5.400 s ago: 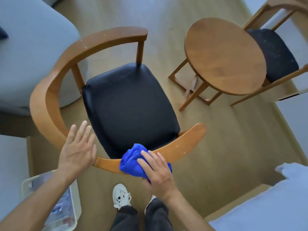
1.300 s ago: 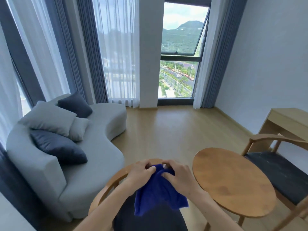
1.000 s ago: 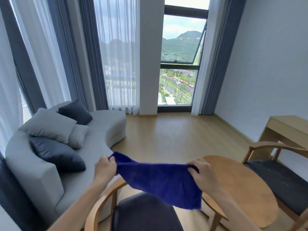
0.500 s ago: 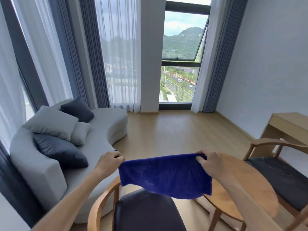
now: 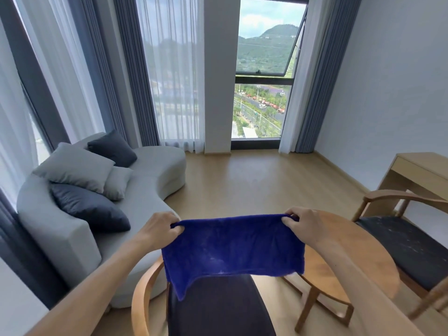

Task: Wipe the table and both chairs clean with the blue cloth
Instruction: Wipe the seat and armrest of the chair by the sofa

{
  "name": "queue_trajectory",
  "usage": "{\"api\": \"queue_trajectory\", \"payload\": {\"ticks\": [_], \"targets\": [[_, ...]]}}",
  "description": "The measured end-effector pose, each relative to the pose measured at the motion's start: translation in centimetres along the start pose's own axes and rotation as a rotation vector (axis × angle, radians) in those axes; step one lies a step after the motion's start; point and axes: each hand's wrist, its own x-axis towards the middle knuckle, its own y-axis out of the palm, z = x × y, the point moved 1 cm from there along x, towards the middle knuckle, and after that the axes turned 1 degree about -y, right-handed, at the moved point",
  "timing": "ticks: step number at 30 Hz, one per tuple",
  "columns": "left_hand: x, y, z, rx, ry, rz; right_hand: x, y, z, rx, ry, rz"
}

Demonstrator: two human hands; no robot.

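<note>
While each hand pinches a top corner, left hand (image 5: 158, 229) and right hand (image 5: 301, 223) hold the blue fleece cloth (image 5: 232, 246) stretched flat in the air, both grips closed on its edge. It hangs above the near black-cushioned wooden armchair (image 5: 213, 309), left of the round wooden tabletop (image 5: 337, 241).

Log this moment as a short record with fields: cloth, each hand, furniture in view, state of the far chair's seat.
cloth: blue cloth stretched flat in the air, hanging above the near chair
left hand: left hand pinches the cloth's upper left corner
right hand: right hand pinches the upper right corner
table: round wooden table to the right, partly behind the right forearm
far chair: far chair beyond the table, pale specks on its dark seat
other: grey sofa with cushions on the left
</note>
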Motion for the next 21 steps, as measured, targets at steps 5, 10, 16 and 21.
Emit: {"api": "queue_trajectory", "payload": {"ticks": [5, 10, 16, 21], "targets": [[-0.4, 0.7, 0.5, -0.025, -0.004, 0.02, -0.2, 0.5, -0.1, -0.034, -0.002, 0.011], [-0.3, 0.8, -0.6, -0.033, -0.164, -0.002, -0.4, 1.2, 0.3, -0.072, 0.048, -0.013], [-0.3, 2.6, -3.8, -0.315, -0.467, 0.042, -1.0, 3.9, 3.1, 0.031, 0.143, 0.055], [-1.2, 4.3, -7.8, -0.652, -0.597, 0.163, -1.8, 6.2, 5.7, 0.106, 0.121, 0.15]]}}
